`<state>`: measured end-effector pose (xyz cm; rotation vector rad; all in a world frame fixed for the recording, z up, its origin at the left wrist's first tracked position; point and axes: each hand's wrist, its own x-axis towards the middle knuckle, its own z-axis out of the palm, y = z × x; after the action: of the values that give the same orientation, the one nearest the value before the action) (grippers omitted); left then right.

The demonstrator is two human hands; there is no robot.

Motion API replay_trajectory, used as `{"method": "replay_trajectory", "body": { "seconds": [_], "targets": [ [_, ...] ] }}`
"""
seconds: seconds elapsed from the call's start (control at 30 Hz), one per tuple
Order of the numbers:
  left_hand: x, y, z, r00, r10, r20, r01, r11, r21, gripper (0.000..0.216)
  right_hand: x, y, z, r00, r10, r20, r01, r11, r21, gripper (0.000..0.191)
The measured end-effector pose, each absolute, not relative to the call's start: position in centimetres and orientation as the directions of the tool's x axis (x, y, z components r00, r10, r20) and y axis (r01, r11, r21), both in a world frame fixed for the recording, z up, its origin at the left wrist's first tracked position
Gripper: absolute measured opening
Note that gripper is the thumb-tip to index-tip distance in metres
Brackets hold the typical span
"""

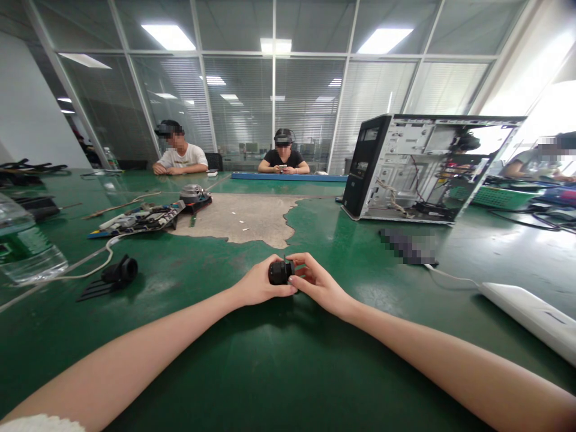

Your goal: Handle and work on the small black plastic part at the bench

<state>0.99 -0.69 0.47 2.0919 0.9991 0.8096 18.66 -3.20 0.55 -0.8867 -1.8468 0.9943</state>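
Just above the green tabletop (252, 354), in the middle of the view, my two hands hold a black cylindrical part (279, 273). It is short and round with a stepped, ringed right end; its exact kind I cannot make out. My left hand (256, 282) wraps its left side, thumb along the near face. From the right, my right hand (317, 282) pinches its narrower end between thumb and index finger. A second black round part with flat prongs (119, 271) lies on the table left of my hands.
An opened computer case (405, 171) stands at the right, with a power bank (531, 315) and its cable nearer. Leftward are a circuit board assembly (139, 219), a water bottle (27, 246) and a white cable. A bare patch (243, 219) lies ahead. Several people sit around the table.
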Motion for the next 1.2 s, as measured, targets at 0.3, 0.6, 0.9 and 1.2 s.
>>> {"method": "replay_trajectory", "body": {
  "seconds": [0.3, 0.6, 0.9, 1.2],
  "targets": [
    [0.9, -0.5, 0.7, 0.514, 0.821, 0.247, 0.353, -0.465, 0.812, 0.039, 18.7, -2.9, 0.1, -0.363, 0.856, 0.369, 0.121, 0.436, -0.892, 0.024],
    [0.7, -0.7, 1.2, 0.563, 0.803, 0.196, 0.371, -0.457, 0.808, 0.04, 18.8, -2.8, -0.1, -0.348, 0.868, 0.353, 0.099, 0.409, -0.907, 0.033],
    [0.4, -0.5, 0.1, 0.565, 0.813, 0.144, 0.434, -0.441, 0.786, 0.049, 18.6, -2.3, 0.0, -0.385, 0.871, 0.307, 0.046, 0.35, -0.936, 0.033],
    [0.2, -1.3, 1.6, 0.612, 0.789, 0.065, 0.44, -0.408, 0.8, 0.077, 19.1, -2.3, 0.8, -0.455, 0.876, 0.161, 0.086, 0.223, -0.971, 0.05]
  ]
}}
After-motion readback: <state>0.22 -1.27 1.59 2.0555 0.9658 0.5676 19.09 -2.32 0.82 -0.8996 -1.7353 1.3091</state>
